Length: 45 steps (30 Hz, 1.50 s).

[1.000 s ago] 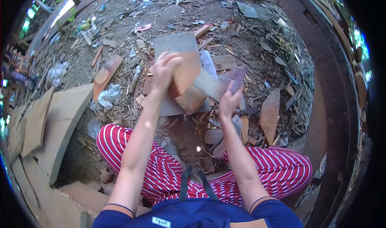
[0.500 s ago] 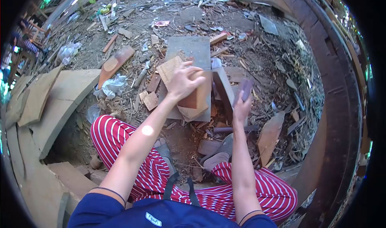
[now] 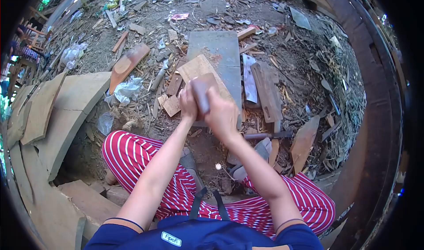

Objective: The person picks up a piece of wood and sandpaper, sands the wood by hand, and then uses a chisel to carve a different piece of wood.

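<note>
Both my hands are together over a light wooden plank lying askew on a grey board [image 3: 214, 42]. My right hand [image 3: 221, 115] is closed on a small brown block [image 3: 206, 84] with a purplish-grey side, blurred by motion; its exact kind I cannot tell. From the left, my left hand [image 3: 188, 102] presses its fingers round the block's edge. The plank [image 3: 196, 65] shows its pale upper end beyond my hands, while its lower part is partly covered by them. Sawdust is scattered on the grey board.
Right of the board lies a brown wooden piece [image 3: 267, 91], with a dark bar-like tool [image 3: 269, 135] below it. Wood offcuts [image 3: 171, 105], a plastic bag [image 3: 126, 91] and shavings litter the ground. Large curved boards [image 3: 73, 104] stand at left, a dark beam [image 3: 375, 82] at right.
My right hand has swung left with the block to meet my left hand over the plank. My left hand has closed in from above the wood. The brown piece right of the board now lies flatter.
</note>
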Available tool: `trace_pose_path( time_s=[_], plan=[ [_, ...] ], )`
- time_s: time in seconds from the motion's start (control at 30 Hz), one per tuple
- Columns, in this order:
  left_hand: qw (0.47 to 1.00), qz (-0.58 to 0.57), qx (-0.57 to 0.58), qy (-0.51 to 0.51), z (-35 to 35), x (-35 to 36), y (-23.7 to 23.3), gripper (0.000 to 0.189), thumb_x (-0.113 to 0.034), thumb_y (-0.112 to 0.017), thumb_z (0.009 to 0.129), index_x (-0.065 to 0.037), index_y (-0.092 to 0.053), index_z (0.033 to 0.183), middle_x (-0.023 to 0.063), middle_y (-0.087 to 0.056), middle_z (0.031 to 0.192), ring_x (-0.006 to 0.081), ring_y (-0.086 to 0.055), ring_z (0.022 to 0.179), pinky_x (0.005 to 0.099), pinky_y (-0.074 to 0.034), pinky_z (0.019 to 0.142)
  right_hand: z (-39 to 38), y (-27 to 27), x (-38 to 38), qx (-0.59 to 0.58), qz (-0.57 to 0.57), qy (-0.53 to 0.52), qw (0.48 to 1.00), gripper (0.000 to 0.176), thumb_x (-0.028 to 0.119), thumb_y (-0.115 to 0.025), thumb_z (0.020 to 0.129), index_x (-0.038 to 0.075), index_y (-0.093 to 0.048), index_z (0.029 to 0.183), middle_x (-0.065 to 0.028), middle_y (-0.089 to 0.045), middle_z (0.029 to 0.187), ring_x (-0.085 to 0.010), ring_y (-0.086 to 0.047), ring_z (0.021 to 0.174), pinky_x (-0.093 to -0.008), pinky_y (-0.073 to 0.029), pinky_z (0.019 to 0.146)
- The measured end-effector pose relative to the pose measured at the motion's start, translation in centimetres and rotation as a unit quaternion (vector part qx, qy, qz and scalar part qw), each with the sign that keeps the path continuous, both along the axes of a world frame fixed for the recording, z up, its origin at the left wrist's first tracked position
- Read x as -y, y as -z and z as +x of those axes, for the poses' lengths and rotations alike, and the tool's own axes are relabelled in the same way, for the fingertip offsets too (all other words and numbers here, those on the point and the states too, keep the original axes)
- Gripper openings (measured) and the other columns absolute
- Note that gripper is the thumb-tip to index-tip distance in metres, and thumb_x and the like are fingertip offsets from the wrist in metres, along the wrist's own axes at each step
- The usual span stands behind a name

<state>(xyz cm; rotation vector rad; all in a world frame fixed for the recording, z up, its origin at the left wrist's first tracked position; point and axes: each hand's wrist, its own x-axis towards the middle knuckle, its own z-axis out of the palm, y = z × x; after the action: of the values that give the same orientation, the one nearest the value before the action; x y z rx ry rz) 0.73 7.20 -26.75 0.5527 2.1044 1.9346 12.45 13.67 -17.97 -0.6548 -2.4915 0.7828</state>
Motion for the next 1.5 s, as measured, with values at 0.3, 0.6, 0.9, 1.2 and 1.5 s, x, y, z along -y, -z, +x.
trace_pose_path(
  time_s=[0.3, 0.6, 0.9, 1.2, 1.5],
  plan=[
    [0.993, -0.050, -0.100, -0.047, 0.9, 0.3, 0.3, 0.049, -0.037, -0.027, 0.103, -0.012, -0.067, 0.116, 0.0071, -0.065, 0.116, 0.0262, -0.046, 0.104, 0.0364, -0.032, 0.099, -6.0, 3.3, -6.9, 0.170, 0.005, 0.089, 0.981, 0.019, 0.015, -0.050, 0.087, 0.010, -0.053, 0.105, -0.0223, -0.067, 0.081, -0.0441, -0.065, 0.079, -0.0527, -0.049, 0.067],
    [0.992, -0.063, -0.110, 0.014, 0.0, 0.0, -1.5, 0.041, -0.042, -0.047, 0.096, -0.013, -0.069, 0.114, 0.0067, -0.069, 0.109, 0.0249, -0.052, 0.098, 0.0338, -0.038, 0.094, -1.4, 0.4, -9.6, -0.183, -0.526, 0.073, 0.827, 0.031, 0.020, -0.058, 0.095, 0.003, -0.061, 0.121, -0.0076, -0.069, 0.099, -0.0133, -0.062, 0.093, -0.0289, -0.047, 0.078],
    [0.988, -0.108, -0.098, -0.050, 3.5, -1.1, -2.5, 0.048, -0.034, -0.050, 0.095, -0.011, -0.047, 0.137, 0.0122, -0.052, 0.136, 0.0314, -0.043, 0.128, 0.0425, -0.029, 0.109, -1.8, 2.5, -5.0, -0.126, -0.066, 0.129, 0.981, 0.033, 0.015, -0.069, 0.084, 0.002, -0.062, 0.114, -0.0141, -0.055, 0.097, -0.0285, -0.058, 0.085, -0.0376, -0.047, 0.076],
    [0.975, -0.202, -0.090, -0.037, 3.9, -2.6, -3.9, 0.039, -0.035, -0.041, 0.099, -0.019, -0.053, 0.132, 0.0053, -0.056, 0.131, 0.0289, -0.042, 0.128, 0.0468, -0.028, 0.108, -0.6, 4.2, -5.3, -0.047, 0.057, 0.076, 0.994, 0.034, 0.023, -0.062, 0.090, -0.001, -0.063, 0.114, -0.0201, -0.063, 0.094, -0.0360, -0.064, 0.085, -0.0435, -0.050, 0.078],
    [0.986, -0.143, -0.084, -0.010, 2.8, -1.4, -3.5, 0.038, -0.034, -0.037, 0.101, -0.016, -0.054, 0.131, 0.0098, -0.058, 0.128, 0.0305, -0.046, 0.123, 0.0429, -0.034, 0.106, -2.7, 2.4, -4.8, -0.058, 0.049, 0.064, 0.995, 0.022, 0.018, -0.056, 0.094, -0.002, -0.058, 0.104, -0.0205, -0.060, 0.090, -0.0389, -0.061, 0.085, -0.0459, -0.047, 0.077]
  ],
)
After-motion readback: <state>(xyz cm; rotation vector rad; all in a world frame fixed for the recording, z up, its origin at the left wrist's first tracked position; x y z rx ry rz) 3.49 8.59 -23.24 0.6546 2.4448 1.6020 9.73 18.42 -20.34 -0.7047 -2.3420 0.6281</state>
